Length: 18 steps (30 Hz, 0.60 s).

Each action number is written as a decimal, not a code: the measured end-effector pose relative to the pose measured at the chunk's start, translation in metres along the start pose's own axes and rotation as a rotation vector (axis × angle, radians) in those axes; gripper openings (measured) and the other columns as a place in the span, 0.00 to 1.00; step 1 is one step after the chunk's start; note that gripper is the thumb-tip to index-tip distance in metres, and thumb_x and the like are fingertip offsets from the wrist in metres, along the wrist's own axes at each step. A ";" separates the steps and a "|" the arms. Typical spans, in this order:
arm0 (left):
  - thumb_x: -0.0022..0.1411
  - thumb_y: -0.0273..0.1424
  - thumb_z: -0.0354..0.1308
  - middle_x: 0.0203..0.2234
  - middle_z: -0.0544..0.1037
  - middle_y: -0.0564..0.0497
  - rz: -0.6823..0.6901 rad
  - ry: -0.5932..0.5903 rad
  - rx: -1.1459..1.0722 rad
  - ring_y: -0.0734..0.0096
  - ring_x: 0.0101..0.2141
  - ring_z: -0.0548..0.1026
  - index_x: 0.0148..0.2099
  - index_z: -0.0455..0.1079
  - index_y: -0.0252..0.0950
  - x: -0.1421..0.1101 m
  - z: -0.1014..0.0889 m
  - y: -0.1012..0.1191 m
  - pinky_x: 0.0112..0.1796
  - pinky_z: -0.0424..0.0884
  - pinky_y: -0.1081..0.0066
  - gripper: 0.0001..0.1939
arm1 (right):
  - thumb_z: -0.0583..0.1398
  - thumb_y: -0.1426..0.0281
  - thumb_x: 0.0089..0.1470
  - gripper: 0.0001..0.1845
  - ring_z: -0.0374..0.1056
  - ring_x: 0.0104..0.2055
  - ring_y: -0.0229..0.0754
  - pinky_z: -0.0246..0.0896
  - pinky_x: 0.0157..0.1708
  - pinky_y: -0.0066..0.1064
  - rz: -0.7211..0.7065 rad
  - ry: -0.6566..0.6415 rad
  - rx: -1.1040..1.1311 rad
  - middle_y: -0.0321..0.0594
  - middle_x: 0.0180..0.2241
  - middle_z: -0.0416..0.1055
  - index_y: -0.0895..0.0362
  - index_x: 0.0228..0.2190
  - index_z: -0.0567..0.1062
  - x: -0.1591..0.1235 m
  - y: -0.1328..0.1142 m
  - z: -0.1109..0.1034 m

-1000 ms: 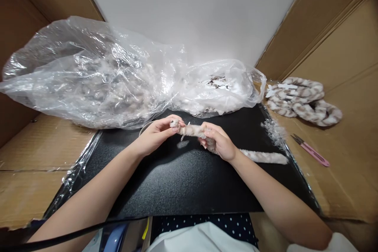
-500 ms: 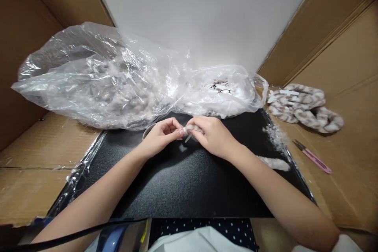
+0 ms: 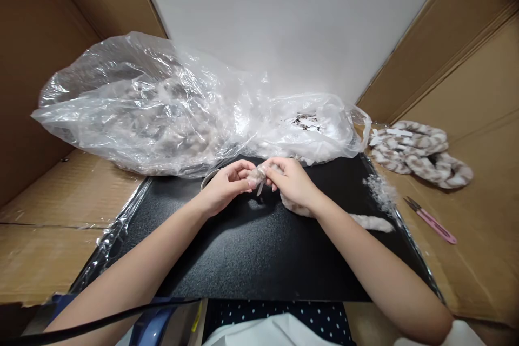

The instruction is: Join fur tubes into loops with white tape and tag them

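Above the black tabletop (image 3: 227, 259), a long strip of mottled beige-and-white plush fabric (image 3: 298, 207) runs from my fingers, under my right forearm, to a loose end at the right. My left hand (image 3: 227, 186) pinches the strip's near end between thumb and fingers. Close against it, my right hand (image 3: 294, 181) grips the same plush with thumb and fingertips. A narrow translucent white tie or tag (image 3: 260, 189) hangs down between the two hands. Fingers partly cover the spot where it meets the plush.
A large clear plastic bag (image 3: 154, 119) of fluffy material lies along the back, beside a smaller white bag (image 3: 324, 138). Coiled plush strips (image 3: 438, 167) and pink-handled thread snips (image 3: 436, 226) rest on cardboard at the right. Fluffy clear scraps (image 3: 381, 193) lie at the table's right edge.
Both hands have turned the plush slightly, so more of its end shows between the fingers. A length of strip now shows below my right wrist. The view has shifted a little.
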<state>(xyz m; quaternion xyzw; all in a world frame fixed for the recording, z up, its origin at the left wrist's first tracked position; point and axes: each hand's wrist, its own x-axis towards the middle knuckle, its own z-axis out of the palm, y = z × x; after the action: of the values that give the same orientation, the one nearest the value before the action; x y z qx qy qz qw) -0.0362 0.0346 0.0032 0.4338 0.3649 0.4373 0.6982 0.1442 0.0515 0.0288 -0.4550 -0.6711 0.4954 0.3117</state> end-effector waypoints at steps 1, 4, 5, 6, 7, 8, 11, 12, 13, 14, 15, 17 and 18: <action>0.43 0.28 0.72 0.28 0.75 0.54 0.036 -0.017 0.009 0.77 0.28 0.71 0.39 0.72 0.35 0.000 0.000 0.000 0.31 0.66 0.77 0.20 | 0.55 0.69 0.58 0.09 0.63 0.20 0.33 0.58 0.24 0.25 0.014 0.001 0.045 0.32 0.20 0.68 0.59 0.31 0.73 -0.001 0.003 0.001; 0.46 0.31 0.72 0.29 0.75 0.53 0.124 0.012 0.091 0.77 0.29 0.70 0.38 0.74 0.34 0.001 -0.001 -0.004 0.33 0.66 0.76 0.16 | 0.54 0.67 0.58 0.08 0.62 0.20 0.33 0.58 0.23 0.25 0.027 -0.020 0.149 0.32 0.19 0.67 0.57 0.30 0.70 -0.006 0.010 0.004; 0.49 0.33 0.70 0.28 0.74 0.53 0.140 0.038 0.123 0.77 0.28 0.69 0.36 0.74 0.34 0.002 -0.002 -0.006 0.33 0.66 0.76 0.14 | 0.55 0.67 0.58 0.08 0.62 0.20 0.32 0.58 0.23 0.25 0.018 -0.032 0.164 0.31 0.20 0.66 0.57 0.30 0.70 -0.008 0.011 0.005; 0.51 0.36 0.69 0.26 0.73 0.53 0.153 0.061 0.151 0.77 0.28 0.68 0.34 0.74 0.33 0.002 -0.003 -0.008 0.32 0.65 0.76 0.12 | 0.55 0.67 0.58 0.08 0.61 0.20 0.32 0.57 0.23 0.25 0.003 -0.044 0.167 0.31 0.20 0.66 0.57 0.30 0.69 -0.011 0.012 0.006; 0.53 0.39 0.67 0.24 0.72 0.53 0.162 0.072 0.173 0.77 0.27 0.68 0.31 0.74 0.33 0.003 -0.004 -0.009 0.32 0.64 0.76 0.13 | 0.56 0.66 0.57 0.07 0.61 0.20 0.32 0.57 0.23 0.25 -0.015 -0.057 0.161 0.31 0.20 0.66 0.57 0.30 0.69 -0.013 0.014 0.007; 0.54 0.40 0.66 0.24 0.70 0.53 0.168 0.066 0.191 0.77 0.27 0.67 0.29 0.74 0.33 0.003 -0.006 -0.010 0.31 0.64 0.75 0.14 | 0.56 0.67 0.57 0.07 0.61 0.21 0.32 0.57 0.24 0.25 -0.034 -0.066 0.150 0.31 0.20 0.66 0.56 0.30 0.70 -0.014 0.015 0.007; 0.57 0.42 0.63 0.30 0.71 0.51 0.163 -0.041 0.247 0.76 0.29 0.68 0.27 0.74 0.32 0.003 -0.010 -0.007 0.34 0.65 0.74 0.16 | 0.60 0.67 0.53 0.05 0.64 0.27 0.34 0.59 0.29 0.26 -0.103 -0.039 0.099 0.32 0.25 0.69 0.56 0.32 0.71 -0.018 0.022 0.006; 0.57 0.42 0.63 0.33 0.72 0.50 0.138 -0.104 0.275 0.75 0.31 0.69 0.28 0.75 0.32 0.003 -0.011 -0.004 0.35 0.65 0.74 0.16 | 0.62 0.67 0.51 0.07 0.65 0.29 0.35 0.59 0.31 0.27 -0.123 -0.023 0.088 0.33 0.28 0.70 0.55 0.33 0.72 -0.018 0.025 0.004; 0.58 0.42 0.63 0.36 0.73 0.48 0.102 -0.170 0.301 0.74 0.33 0.70 0.28 0.76 0.32 0.003 -0.013 -0.002 0.37 0.66 0.74 0.17 | 0.64 0.67 0.49 0.09 0.65 0.31 0.35 0.59 0.32 0.27 -0.139 -0.011 0.082 0.33 0.29 0.71 0.56 0.32 0.72 -0.019 0.027 0.003; 0.58 0.42 0.63 0.37 0.74 0.47 0.055 -0.235 0.323 0.73 0.34 0.71 0.28 0.77 0.31 0.003 -0.015 0.000 0.38 0.66 0.73 0.17 | 0.66 0.67 0.47 0.10 0.65 0.31 0.36 0.59 0.33 0.28 -0.146 -0.008 0.080 0.33 0.30 0.71 0.56 0.32 0.72 -0.020 0.029 0.001; 0.57 0.42 0.63 0.37 0.75 0.46 0.001 -0.293 0.334 0.71 0.35 0.72 0.28 0.77 0.31 0.003 -0.016 0.002 0.39 0.66 0.73 0.17 | 0.67 0.67 0.46 0.11 0.65 0.31 0.36 0.59 0.33 0.28 -0.146 -0.016 0.080 0.33 0.29 0.71 0.56 0.31 0.72 -0.020 0.031 0.000; 0.55 0.43 0.65 0.34 0.78 0.45 -0.121 -0.362 0.312 0.70 0.34 0.73 0.28 0.78 0.31 0.003 -0.018 0.002 0.38 0.67 0.72 0.18 | 0.67 0.67 0.46 0.11 0.65 0.30 0.35 0.59 0.33 0.28 -0.139 -0.046 0.082 0.32 0.28 0.70 0.56 0.31 0.73 -0.022 0.033 -0.001; 0.54 0.43 0.66 0.32 0.79 0.45 -0.186 -0.371 0.279 0.70 0.32 0.74 0.28 0.78 0.31 0.002 -0.019 0.002 0.38 0.68 0.72 0.18 | 0.67 0.68 0.46 0.10 0.65 0.30 0.36 0.59 0.33 0.28 -0.143 -0.062 0.078 0.32 0.28 0.71 0.57 0.31 0.73 -0.022 0.033 -0.001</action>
<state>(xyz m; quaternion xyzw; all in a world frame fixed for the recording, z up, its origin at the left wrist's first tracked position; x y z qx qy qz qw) -0.0525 0.0422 -0.0023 0.5634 0.3256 0.2296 0.7238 0.1637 0.0343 -0.0015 -0.3780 -0.6913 0.5115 0.3429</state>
